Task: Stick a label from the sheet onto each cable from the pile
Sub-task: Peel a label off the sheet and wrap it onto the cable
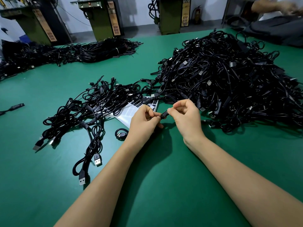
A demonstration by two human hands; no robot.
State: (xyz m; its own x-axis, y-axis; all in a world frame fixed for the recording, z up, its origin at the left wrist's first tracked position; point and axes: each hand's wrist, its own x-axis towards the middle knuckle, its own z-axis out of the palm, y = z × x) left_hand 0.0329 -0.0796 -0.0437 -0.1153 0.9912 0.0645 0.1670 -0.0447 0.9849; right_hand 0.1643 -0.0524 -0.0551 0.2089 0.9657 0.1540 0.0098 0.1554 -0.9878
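Cable module (164,114), a small black oblong with white print, sits just above the table's centre, pinched at its left end by the left hand (144,121) and at its right end by the right hand (185,116), fingers of both curled tight. Its thin cord runs up to the big tangled pile (229,79) of glossy black cables at 2 o'clock. A flat white label sheet (131,114) with dark rectangular labels lies at 11 o'clock of the hands, partly under a looser heap (91,108) of cables with metal USB plugs. The table (164,177) has a smooth green surface.
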